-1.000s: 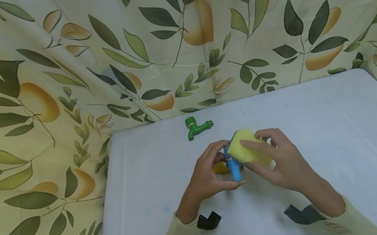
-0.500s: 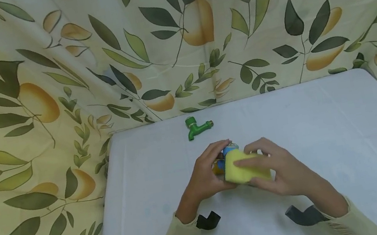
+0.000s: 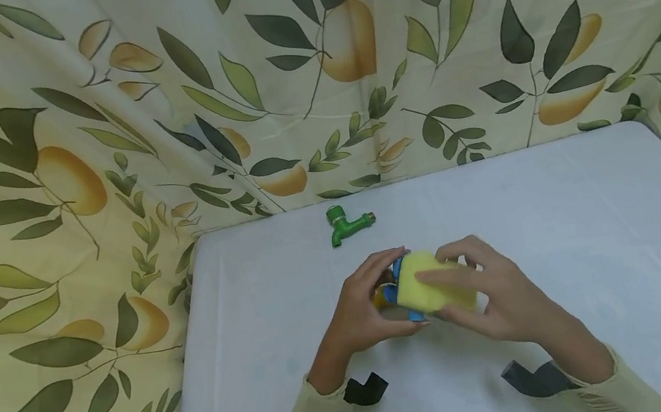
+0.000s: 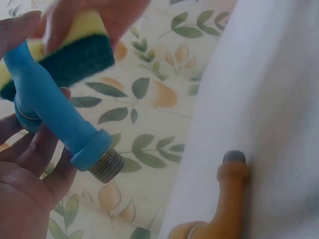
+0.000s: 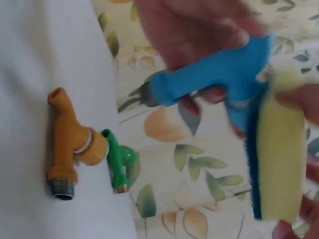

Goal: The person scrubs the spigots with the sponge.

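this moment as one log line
left hand: holds blue tap; right hand: holds sponge, green side toward tap; table: orange tap, green tap

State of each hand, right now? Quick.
Left hand: closed, holding the blue tap.
Right hand: closed, holding the yellow sponge, its dark scouring side facing the tap.

Yellow sponge, one face dark green; blue tap; orange tap; green tap near the white desk's far edge — cloth cream, printed with green leaves and orange fruit.
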A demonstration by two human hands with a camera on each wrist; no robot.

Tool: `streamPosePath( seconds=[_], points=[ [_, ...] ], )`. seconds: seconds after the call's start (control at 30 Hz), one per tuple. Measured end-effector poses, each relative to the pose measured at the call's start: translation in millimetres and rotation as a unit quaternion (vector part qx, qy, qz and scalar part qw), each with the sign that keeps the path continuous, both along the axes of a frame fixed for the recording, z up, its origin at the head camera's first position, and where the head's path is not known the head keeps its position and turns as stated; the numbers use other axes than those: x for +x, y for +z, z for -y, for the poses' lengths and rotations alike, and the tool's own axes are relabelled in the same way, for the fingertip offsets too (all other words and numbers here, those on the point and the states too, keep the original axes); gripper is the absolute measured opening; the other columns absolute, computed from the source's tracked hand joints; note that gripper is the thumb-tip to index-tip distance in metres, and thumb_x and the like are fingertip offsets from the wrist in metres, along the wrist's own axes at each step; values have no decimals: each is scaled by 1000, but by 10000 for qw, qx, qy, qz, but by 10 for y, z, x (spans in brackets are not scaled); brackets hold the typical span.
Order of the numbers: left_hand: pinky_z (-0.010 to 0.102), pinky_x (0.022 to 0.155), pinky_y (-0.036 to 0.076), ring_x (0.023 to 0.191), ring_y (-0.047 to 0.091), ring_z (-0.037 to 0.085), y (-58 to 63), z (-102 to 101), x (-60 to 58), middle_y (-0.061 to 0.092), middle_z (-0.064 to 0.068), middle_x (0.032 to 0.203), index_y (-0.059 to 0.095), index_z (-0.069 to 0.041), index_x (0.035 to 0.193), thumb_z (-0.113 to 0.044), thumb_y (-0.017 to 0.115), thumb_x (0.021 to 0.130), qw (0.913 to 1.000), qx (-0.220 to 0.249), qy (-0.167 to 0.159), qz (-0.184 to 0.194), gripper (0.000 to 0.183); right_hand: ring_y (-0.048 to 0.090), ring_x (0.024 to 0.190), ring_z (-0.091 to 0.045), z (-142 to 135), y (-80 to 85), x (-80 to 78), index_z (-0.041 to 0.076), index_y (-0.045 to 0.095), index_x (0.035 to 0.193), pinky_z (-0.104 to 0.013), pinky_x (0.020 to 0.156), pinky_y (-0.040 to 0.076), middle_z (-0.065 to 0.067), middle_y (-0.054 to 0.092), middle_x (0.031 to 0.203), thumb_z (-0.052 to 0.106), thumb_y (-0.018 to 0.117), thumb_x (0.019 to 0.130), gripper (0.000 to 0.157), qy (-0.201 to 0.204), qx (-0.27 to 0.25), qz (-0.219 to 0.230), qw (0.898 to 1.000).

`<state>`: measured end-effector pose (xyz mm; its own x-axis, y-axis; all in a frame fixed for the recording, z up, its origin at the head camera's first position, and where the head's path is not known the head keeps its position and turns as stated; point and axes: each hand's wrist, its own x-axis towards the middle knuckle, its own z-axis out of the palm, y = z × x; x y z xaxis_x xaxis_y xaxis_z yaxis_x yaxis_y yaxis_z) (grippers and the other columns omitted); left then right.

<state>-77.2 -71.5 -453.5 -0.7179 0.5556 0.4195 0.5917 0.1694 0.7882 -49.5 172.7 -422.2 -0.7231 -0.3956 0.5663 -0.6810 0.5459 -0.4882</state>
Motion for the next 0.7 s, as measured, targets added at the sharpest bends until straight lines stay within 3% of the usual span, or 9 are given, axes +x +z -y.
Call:
streamPosePath(
  seconds=[0.13,0.2,0.37,0.57,0.7],
  points=[
    [26,100,55,112,61,17,9,5,0,55,9,146,44,-9,151,-14,97,67,9998,87,-28,188,100,50,108,-17,-9,1,-8,21,73,125,-25,80,44,-7,59,120,26,81,81,46,-273,48,117,9995],
    [27,101,56,112,62,18,4,7,-1,55,10,146,44,-8,150,-12,97,67,9994,194,-74,276,99,49,108,-17,-13,10,-2,23,72,125,-25,79,44,-6,59,120,30,81,83,44,-280,153,131,9994],
    [30,100,57,113,63,22,-13,6,-15,55,15,146,44,-3,149,-5,96,67,9982,455,-241,316,97,51,108,-15,-9,53,34,27,73,125,-20,79,46,-1,61,120,41,76,90,38,221,194,-34,9996],
    [28,100,56,121,59,18,-15,15,-38,55,9,145,46,-9,149,-11,97,66,9997,216,-75,97,97,49,108,-11,3,78,39,28,72,126,-19,78,46,2,60,120,28,87,78,50,413,155,41,9990],
    [27,98,57,122,58,19,-33,21,-45,54,9,143,46,-10,149,-12,97,65,9999,130,-62,55,98,49,106,-12,10,63,33,26,73,125,-20,77,45,1,60,120,27,87,77,50,461,96,3,9989]
  ],
)
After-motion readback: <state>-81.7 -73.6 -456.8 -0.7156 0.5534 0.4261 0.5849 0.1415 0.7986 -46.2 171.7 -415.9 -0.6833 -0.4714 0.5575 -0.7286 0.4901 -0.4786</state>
